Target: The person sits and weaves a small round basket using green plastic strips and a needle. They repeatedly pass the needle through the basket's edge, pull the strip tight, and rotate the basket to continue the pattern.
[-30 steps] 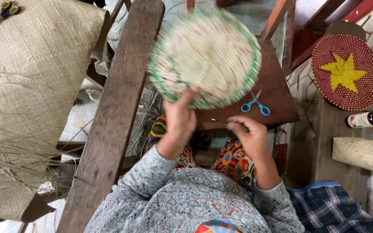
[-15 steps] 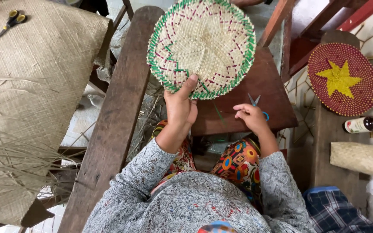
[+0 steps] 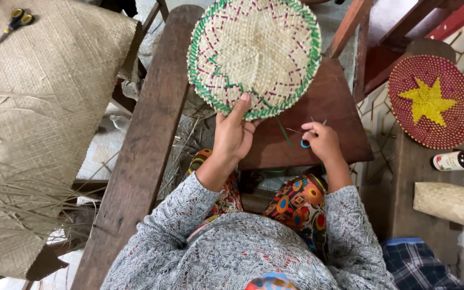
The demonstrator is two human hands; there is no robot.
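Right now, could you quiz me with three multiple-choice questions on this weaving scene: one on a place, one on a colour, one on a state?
1. Where are the yellow-handled scissors?
A. on the woven mat at upper left
B. on the wooden stool
C. in the left hand

2. What colour is the star on the red round mat?
A. blue
B. yellow
C. white

3. How is the green-edged round mat held?
A. lying flat, untouched
B. rolled up
C. gripped at its lower edge by the left hand

Answers: 1 A, they lie on the large woven mat; 2 B, the star is yellow; 3 C, the fingers clasp its rim.
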